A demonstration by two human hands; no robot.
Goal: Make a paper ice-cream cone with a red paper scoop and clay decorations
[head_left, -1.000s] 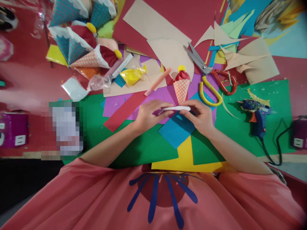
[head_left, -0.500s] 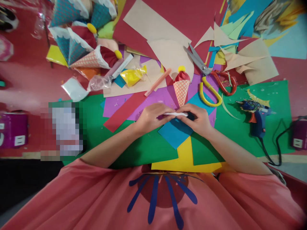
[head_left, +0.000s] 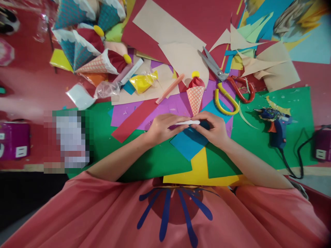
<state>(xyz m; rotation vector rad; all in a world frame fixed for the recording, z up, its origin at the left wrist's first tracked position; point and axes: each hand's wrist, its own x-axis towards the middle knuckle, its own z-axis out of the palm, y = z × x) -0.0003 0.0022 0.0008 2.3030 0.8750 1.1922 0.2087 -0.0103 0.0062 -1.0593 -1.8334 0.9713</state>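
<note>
White piece (head_left: 187,122): pinched between the two hands, just off the tip of the small cone (head_left: 195,98) and above the blue sheet (head_left: 190,144); from here I can't tell what it is made of.
Just changed: it was farther from the person's body a second ago, with more of its length showing; now both hands are drawn slightly back toward the shirt (head_left: 181,213), and it shows as a shorter, thinner sliver. Over the last half second it barely shifts, so it looks like careful fingering, the piece kept in hand.
Long axis: side to side, from left hand to right hand, nearly level and seen edge-on.
Ends: the left one thins away under the left fingers, the right one looks blunter; which is its front, I can't tell.
Left hand (head_left: 161,127): thumb and fingers clamped on its left part.
Right hand (head_left: 214,129): thumb and forefinger closed on its right part.
Beyond the right hand: scissors (head_left: 219,74), blades parted.
Well right of the right hand: glue gun (head_left: 280,132), nozzle toward the scissors' side.
</note>
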